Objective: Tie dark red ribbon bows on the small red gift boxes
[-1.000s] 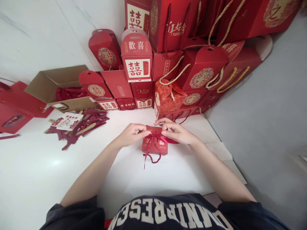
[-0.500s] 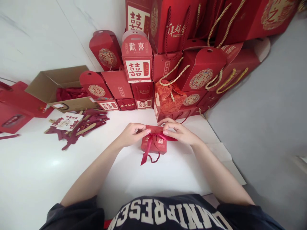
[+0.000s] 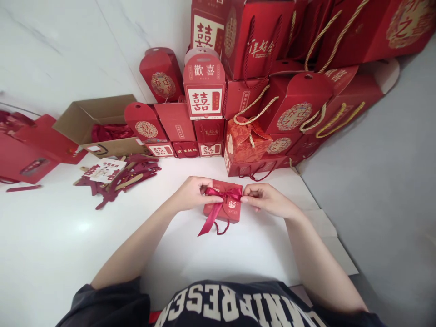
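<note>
A small red gift box (image 3: 229, 212) lies on the white table (image 3: 51, 254) in front of me, with a dark red ribbon (image 3: 218, 204) tied across its top in a bow. My left hand (image 3: 192, 193) pinches the bow's left loop at the box's left edge. The bow's right loop is pinched in my right hand (image 3: 267, 200) at the box's right edge. One ribbon tail hangs down over the box's front to the table. A thin red cord loop shows under the box's front edge.
Several red gift boxes and bags (image 3: 272, 81) with rope handles are stacked at the back against the wall. An open cardboard box (image 3: 91, 119) holding red ribbons sits back left. Red cut-out shapes and a printed card (image 3: 116, 175) lie left. Flat red bags (image 3: 30, 150) lie far left. The table's right edge (image 3: 327, 227) drops to grey floor.
My hands have moved apart from the middle of the box to its two sides, drawing the ribbon into a bow. The ribbon tail now lies wider over the front.
</note>
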A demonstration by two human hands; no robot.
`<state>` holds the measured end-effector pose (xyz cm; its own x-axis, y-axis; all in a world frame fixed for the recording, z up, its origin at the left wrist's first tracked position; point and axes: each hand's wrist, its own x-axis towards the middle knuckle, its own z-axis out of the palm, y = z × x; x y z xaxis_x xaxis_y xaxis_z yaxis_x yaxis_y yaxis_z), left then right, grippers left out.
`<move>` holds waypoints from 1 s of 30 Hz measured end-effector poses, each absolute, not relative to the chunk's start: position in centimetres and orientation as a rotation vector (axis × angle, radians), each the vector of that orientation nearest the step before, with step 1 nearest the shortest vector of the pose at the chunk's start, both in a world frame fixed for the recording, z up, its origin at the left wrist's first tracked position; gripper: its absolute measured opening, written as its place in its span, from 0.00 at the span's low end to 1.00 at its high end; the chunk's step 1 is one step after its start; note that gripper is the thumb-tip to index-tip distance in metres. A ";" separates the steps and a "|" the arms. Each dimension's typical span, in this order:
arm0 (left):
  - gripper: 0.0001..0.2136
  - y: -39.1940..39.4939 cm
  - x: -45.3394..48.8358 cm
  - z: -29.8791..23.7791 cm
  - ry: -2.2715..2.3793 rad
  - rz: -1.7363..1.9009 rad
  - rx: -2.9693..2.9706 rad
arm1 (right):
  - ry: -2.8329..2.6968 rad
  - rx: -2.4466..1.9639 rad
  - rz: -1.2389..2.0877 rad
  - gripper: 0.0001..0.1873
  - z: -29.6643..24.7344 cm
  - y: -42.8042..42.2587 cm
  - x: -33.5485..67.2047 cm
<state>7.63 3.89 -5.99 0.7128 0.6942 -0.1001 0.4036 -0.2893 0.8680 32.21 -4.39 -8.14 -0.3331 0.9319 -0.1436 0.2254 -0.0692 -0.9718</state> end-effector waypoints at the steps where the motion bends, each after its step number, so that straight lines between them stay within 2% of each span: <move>1: 0.20 3.9 7.6 -6.0 0.848 0.362 1.916 | -1.552 -1.274 1.349 0.17 -8.1 -4.4 32.1; 5: 0.18 3.9 7.5 -6.0 0.829 0.362 1.915 | -1.489 -1.250 1.054 0.10 -7.9 -4.7 31.9; 13: 0.19 3.9 7.7 -6.2 0.857 0.409 1.946 | -1.654 -1.052 0.875 0.04 -7.3 -5.1 31.9; 20: 0.20 3.9 7.8 -6.3 0.881 0.421 1.959 | -1.897 -0.972 0.978 0.05 -6.9 -5.2 33.3; 25: 0.18 3.8 8.0 -6.4 0.857 0.429 1.973 | -1.798 -1.106 0.929 0.05 -6.8 -5.4 33.3; 28: 0.16 3.8 8.0 -6.4 0.828 0.413 1.962 | -1.791 -1.120 0.850 0.13 -6.6 -5.4 32.4; 30: 0.16 3.7 7.9 -6.3 0.823 0.393 1.953 | -1.873 -1.098 0.818 0.14 -6.7 -5.3 31.6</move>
<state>7.94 3.66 -6.32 0.7221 0.6890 -0.0621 0.3849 -0.3254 0.8637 31.63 -5.33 -6.70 -0.3048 0.9003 0.3106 0.3844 0.4147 -0.8248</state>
